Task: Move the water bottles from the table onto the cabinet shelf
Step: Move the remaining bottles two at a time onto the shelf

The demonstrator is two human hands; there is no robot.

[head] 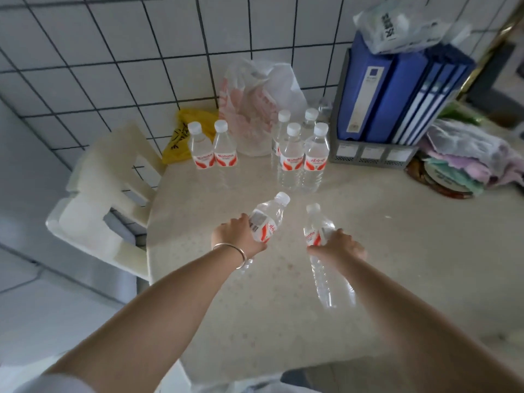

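Cream speckled stone forms the table point(397, 279), which butts against a white tiled wall point(113, 52) with dark grout. A pale plastic chair point(105, 194) stands at its left edge. At the back right a grey file rack point(368, 154) holds blue binders point(397, 89), with a clear printed bag point(397, 24) on top and a heap of pastel cloths point(467, 154) beside it. A white and red plastic bag point(261, 103) slumps against the wall, and a yellow bag point(184, 131) lies just left of it.

Six water bottles stand upright in front of these bags: a pair point(211, 148) on the left, touching, and a cluster of four point(300, 151) nearer the rack. Their red and white labels carry lettering too blurred to read with certainty.

Nearer the camera, the left hand point(241, 236), with a silver bangle point(232, 253) on the wrist, is wrapped around a tilted bottle point(269, 219). The right hand point(340, 245) is closed around a second bottle point(317, 231), cap pointing away. No cabinet shelf shows
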